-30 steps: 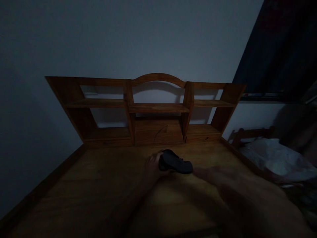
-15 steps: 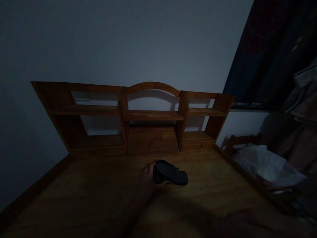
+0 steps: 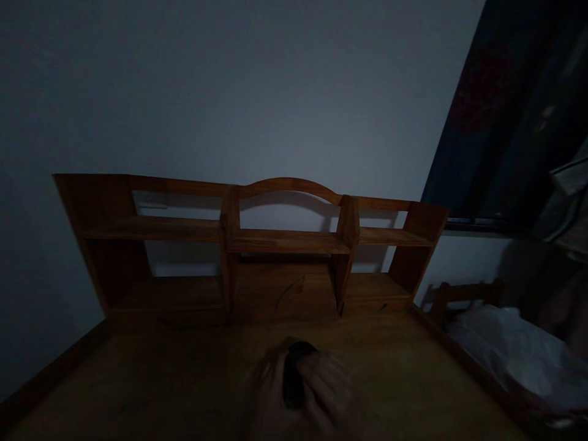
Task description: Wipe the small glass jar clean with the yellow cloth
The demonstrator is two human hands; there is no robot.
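A dark black object, small enough to handle, is between my two hands low in the middle of the view, over the wooden desk top. My left hand grips its left side with curled fingers. From the right, my right hand lies across it, fingers bent over its upper face and covering much of it. Dim light and motion blur hide what kind of thing it is; only a rounded top end and a smooth dark side show.
A wooden shelf unit with open compartments stands along the back of the desk against a pale wall. To the right are a white plastic bag, a wooden chair back and a dark curtain.
My right hand has come in from the lower right onto the black object, which my left hand alone held. The object sits lower in view, its flat right end now covered. The view has tilted up.
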